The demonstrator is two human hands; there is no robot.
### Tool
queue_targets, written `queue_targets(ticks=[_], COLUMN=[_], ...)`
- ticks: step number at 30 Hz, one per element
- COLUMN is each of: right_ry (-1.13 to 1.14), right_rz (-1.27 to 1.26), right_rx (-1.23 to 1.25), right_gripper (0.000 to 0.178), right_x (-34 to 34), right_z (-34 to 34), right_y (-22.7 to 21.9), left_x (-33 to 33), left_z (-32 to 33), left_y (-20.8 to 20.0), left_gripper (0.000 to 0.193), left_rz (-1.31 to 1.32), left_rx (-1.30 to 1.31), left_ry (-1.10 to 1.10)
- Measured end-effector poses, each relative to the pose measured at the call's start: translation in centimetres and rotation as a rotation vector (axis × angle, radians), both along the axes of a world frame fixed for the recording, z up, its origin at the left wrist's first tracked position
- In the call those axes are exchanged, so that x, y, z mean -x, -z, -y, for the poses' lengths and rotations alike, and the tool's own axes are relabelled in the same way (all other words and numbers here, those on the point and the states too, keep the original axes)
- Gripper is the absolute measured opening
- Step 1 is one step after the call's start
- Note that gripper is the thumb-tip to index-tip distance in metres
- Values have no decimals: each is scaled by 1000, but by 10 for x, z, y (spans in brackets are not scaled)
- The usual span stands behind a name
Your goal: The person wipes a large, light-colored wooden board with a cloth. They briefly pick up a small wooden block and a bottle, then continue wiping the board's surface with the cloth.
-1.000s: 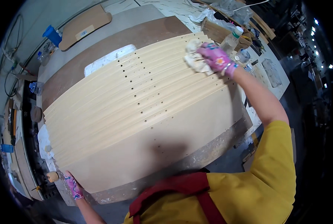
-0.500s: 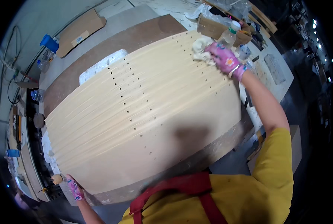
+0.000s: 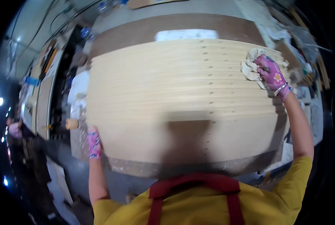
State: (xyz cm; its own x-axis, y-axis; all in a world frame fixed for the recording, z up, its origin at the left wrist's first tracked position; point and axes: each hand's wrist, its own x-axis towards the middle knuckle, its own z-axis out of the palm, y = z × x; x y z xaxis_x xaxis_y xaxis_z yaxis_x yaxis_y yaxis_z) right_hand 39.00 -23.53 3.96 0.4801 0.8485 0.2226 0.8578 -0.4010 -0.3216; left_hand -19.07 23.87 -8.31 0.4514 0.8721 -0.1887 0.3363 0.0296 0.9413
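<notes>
The surface (image 3: 246,11) carries a brown sheet (image 3: 145,24), and on that lie the pale boards (image 3: 145,86), overlapped in steps between the far and near edges of the surface. The board by the near edge shows the widest face; the rest show as narrow strips, light yellow, even in tone, partly blurred. A dark shadow (image 3: 186,138) falls across the near boards. The right arm (image 3: 299,123) is bent outward at the elbow, its forearm reaching past the right edge toward the far right corner. The left arm (image 3: 97,180) rises almost straight over the near edge. Of the hands, the right hand (image 3: 271,75), gloved in flowered pink, has its fingers curled around a crumpled off-white cloth (image 3: 253,67) against the boards' right-hand part. The left hand (image 3: 94,143), likewise gloved, is at the boards' left side, close to the near left corner, fingers pointing away; whether it grips cannot be told. Small dark holes (image 3: 210,83) run in a row right of the boards' middle.
</notes>
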Motion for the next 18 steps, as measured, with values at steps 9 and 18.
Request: queue_targets(ticks=[9,18], right_ry=[-347,-206], right_rz=[-55,-200], right_rx=[-49,-93], right_gripper=[19,25], right_x=[166,178], right_z=[-309,-328], right_y=[-2,2], left_x=[-18,-45], left_z=[4,29], left_y=[-19,-45], left_gripper=[39,35], left_rz=[-210,278], left_rx=[-268,-111], left_ry=[11,166])
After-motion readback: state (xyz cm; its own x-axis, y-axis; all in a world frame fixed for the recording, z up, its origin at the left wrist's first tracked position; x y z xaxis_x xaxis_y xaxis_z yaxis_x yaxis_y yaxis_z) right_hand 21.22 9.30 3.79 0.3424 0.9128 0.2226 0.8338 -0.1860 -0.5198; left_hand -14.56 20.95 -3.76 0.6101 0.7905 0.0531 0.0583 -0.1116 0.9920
